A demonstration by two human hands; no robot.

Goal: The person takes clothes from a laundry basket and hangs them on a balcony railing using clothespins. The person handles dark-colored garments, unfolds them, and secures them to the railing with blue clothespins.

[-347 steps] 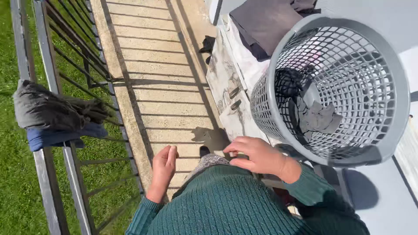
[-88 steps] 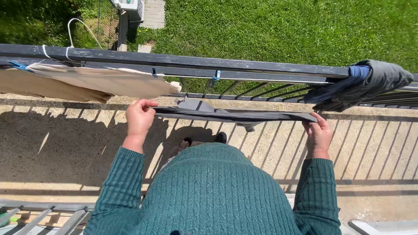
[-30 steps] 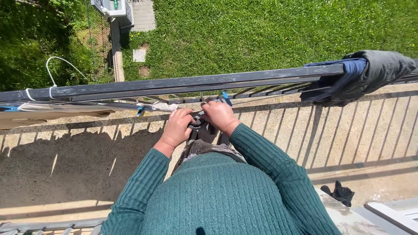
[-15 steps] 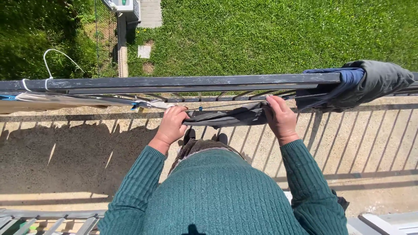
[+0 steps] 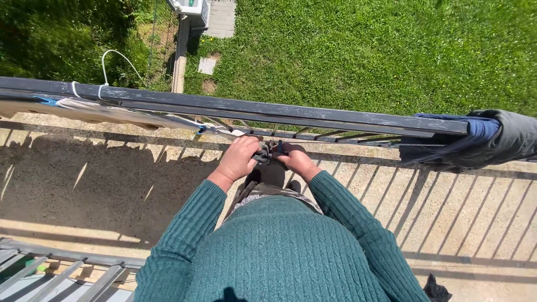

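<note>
Balcony railing (image 5: pixel 291 114) with laundry
Dark clothes (image 5: pixel 481 140) drape it at right; beige cloth (image 5: pixel 106 112) hangs upper left.

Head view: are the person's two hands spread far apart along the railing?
No: the left hand and right hand sit close together, both gripping the dark grey cloth just below the black railing.

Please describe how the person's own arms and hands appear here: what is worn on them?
Both arms are covered by long sleeves of a dark green knitted sweater with a ribbed pattern, ending in cuffs at the wrists. The left hand and right hand are bare: no gloves. No rings or watch can be made out.
</note>
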